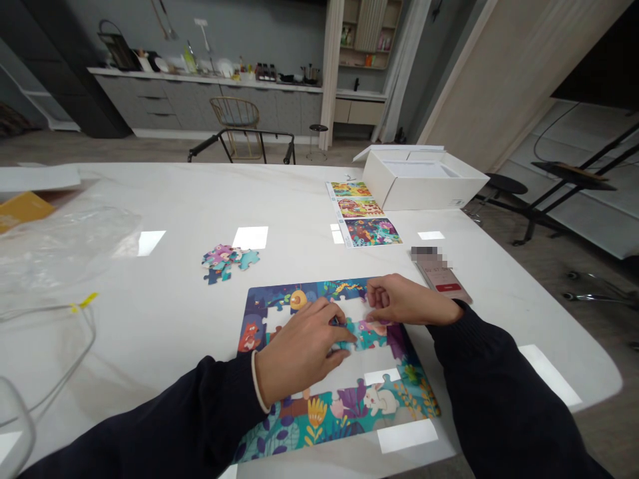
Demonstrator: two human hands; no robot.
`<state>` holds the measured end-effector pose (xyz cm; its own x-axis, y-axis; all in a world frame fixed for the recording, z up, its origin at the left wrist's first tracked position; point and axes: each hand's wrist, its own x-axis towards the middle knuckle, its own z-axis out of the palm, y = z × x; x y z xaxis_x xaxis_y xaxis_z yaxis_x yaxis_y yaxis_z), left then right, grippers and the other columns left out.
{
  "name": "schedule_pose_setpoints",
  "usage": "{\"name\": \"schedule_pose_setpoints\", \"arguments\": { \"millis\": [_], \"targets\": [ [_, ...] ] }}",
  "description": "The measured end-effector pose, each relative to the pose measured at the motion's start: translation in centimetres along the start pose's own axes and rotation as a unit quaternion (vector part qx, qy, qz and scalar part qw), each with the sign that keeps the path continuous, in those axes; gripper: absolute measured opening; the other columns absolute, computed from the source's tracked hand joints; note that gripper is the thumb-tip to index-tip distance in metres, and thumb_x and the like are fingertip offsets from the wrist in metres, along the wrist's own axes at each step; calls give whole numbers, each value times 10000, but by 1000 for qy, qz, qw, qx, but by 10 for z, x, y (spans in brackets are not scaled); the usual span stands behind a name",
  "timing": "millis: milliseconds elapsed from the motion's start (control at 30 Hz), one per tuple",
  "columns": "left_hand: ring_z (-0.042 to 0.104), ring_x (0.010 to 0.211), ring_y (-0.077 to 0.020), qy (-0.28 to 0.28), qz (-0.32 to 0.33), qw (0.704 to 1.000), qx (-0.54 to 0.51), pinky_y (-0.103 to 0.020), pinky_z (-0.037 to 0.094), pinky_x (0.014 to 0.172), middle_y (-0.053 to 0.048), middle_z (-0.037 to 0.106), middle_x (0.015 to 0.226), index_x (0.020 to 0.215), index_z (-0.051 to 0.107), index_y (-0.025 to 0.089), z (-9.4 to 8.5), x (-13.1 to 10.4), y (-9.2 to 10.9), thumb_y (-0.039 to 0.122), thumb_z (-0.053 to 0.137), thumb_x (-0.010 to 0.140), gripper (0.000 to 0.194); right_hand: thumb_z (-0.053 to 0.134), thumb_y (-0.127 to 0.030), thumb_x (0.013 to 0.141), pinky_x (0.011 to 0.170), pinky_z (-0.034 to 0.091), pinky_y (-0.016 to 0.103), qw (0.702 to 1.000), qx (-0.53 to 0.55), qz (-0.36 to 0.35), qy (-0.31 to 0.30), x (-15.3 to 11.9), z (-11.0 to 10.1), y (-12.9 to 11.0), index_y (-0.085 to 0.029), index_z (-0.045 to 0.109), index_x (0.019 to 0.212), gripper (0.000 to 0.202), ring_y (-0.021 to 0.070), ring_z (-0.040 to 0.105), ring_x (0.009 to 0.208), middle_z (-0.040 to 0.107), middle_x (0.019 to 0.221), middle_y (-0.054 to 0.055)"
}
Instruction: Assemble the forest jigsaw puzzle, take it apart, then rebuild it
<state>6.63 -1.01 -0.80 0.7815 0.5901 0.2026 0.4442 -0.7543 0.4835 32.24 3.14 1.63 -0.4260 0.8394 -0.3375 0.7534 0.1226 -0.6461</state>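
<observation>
"Pieces (218, 261) of puzzle, how many lie loose at the left?"

"One small pile on the white bench (164, 306); they overlap, so I cannot count them exactly."

"And the left hand (304, 339)?"

"It reaches over the puzzle (284, 429) from the left, back of the hand upward, fingers bent and a little spread. Whether it grasps a piece, I cannot tell."

"Where is this puzzle, and how does it look?"

"It lies flat on the bench, before the person. Its border is colourful, mostly blue and teal: one red animal at the left side, one white rabbit (381, 399) at the lower right. Inside, a strip of pieces joins the right part, with white gaps above and below it."

"What comes further right?"

"One sheet (367, 213) with three pictures, behind the puzzle. Then the right hand (399, 299), turned inward over the upper right part, fingers curled; its grasp I cannot tell either. Beyond are one white box (419, 189) and one phone (442, 273)."
</observation>
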Motion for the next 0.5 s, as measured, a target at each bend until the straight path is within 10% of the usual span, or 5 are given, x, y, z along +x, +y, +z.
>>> {"name": "schedule_pose_setpoints", "arguments": {
  "millis": [500],
  "targets": [
    [563,1088,-276,-14,-12,1000,14,-418,472,927,-77,635,1110,1078,774,257,-2,0,4,277,708,949,146,830,-403,726,544,435,256,1000,-2,-16,-1,2,1,6,-190,611,792,313,145,568,596,605,635,-25]
  ]
}}
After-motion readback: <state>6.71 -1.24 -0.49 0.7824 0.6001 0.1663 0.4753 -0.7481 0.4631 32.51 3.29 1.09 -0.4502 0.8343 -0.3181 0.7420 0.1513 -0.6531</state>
